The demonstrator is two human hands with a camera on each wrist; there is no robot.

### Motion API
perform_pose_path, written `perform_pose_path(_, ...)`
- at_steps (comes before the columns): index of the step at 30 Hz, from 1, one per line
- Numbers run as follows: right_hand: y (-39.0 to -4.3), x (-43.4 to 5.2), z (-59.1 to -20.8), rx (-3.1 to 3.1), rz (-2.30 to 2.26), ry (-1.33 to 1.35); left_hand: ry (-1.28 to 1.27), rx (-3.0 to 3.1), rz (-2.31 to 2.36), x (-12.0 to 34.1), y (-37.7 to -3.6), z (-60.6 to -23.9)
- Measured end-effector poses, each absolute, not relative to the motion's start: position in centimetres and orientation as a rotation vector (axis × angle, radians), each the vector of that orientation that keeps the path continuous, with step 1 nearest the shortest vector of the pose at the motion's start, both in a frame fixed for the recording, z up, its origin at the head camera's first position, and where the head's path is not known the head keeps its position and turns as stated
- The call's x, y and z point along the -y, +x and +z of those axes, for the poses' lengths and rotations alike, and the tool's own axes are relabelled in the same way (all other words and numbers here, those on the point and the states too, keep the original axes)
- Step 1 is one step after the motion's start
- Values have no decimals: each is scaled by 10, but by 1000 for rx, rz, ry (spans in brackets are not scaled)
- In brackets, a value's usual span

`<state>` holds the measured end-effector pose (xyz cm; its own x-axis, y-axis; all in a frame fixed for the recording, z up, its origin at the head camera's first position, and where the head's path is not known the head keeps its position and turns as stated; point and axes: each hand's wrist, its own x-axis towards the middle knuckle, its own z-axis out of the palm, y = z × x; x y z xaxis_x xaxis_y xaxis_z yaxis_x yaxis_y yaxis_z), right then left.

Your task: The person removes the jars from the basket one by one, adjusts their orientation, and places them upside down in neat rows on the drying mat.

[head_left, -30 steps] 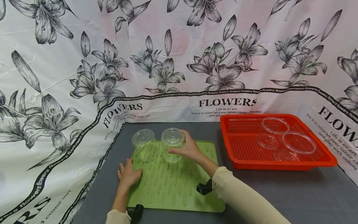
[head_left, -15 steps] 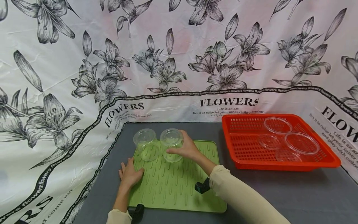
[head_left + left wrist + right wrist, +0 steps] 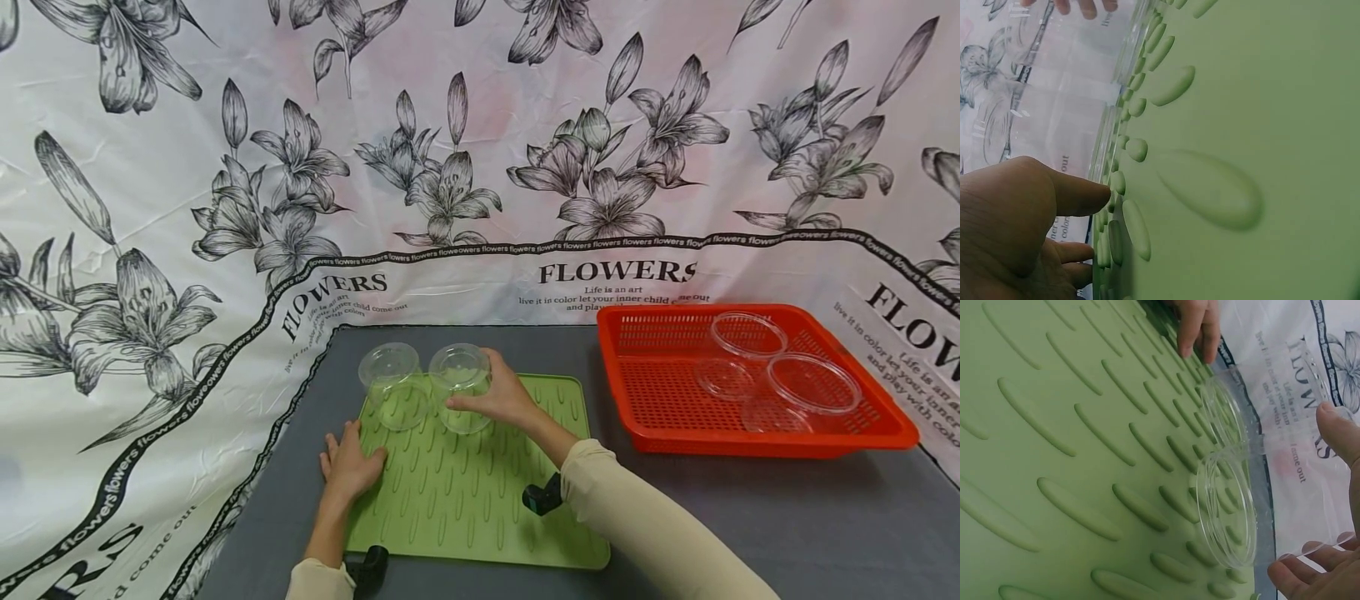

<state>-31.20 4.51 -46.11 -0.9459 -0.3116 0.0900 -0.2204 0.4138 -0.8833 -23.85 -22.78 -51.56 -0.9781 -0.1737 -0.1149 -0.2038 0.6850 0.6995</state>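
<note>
Clear plastic cup [image 3: 457, 385], the right one of a pair, stands rim down towards the far side of the green ridged mat [image 3: 480, 508], with the thumb and fingers of the right hand [image 3: 501, 393] clamped around its sides. Just left of it stands a second clear cup [image 3: 393, 385], while the left hand [image 3: 351, 468] lies by the mat's left edge, fingers extended and apart. Off to the right, a red perforated basket [image 3: 765, 444] on the dark grey table [image 3: 862, 533] holds two upright clear cups [image 3: 801, 398].

Left hand [image 3: 351, 468] at green mat's [image 3: 465, 500] left edge, fingers loosely extended, thumb toward mat's middle. Right hand [image 3: 497, 393] over mat's far half, thumb and fingers curved in a grip; right forearm [image 3: 630, 504] crosses mat's right edge.
</note>
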Motion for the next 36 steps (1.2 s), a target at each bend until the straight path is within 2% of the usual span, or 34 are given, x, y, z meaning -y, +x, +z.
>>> perform_pose_path(12, -311, -48, -461, -2571, -1585, -492, -316, -2845, 1205, 226, -239, -514)
perform_pose_path(23, -307, -54, -456, -2570, -1559, -370, -320, -2838, 1198, 226, -240, -515)
perform_pose_path(36, -299, -68, -458, -2429, -1714, -328, -309, -2840, 1179, 228, -239, -514)
